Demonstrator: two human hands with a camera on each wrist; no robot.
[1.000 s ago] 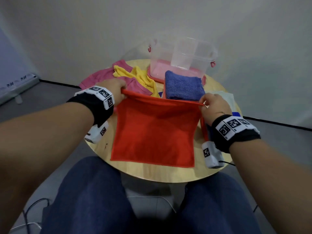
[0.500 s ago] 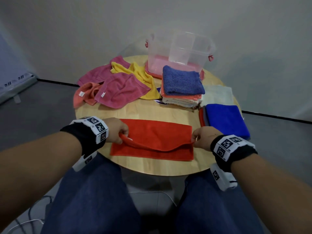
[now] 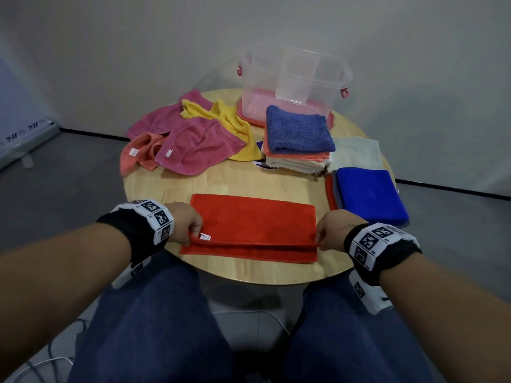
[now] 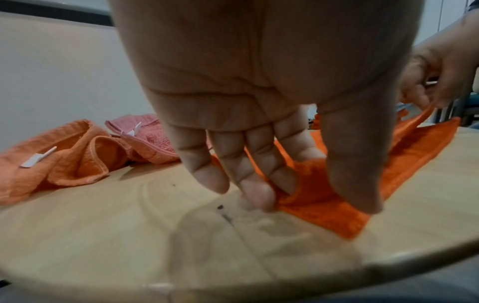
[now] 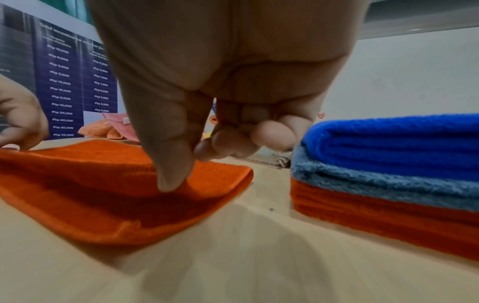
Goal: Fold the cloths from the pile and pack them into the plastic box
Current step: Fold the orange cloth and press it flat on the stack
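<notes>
Lower centre of the head view: left hand (image 3: pixel 184 225) and right hand (image 3: pixel 331 230) each pinch an end of the half-folded red cloth (image 3: pixel 253 226). Folded stacks (image 3: pixel 297 139) wait unpacked; unfolded pile (image 3: pixel 190 136) upper left; plastic box (image 3: pixel 293 87) looks empty

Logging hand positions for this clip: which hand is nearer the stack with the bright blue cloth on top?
Right. The right hand pinches the red cloth's right end, just beside the blue-topped stack. The left hand holds the cloth's opposite end, the cloth's whole length away.
</notes>
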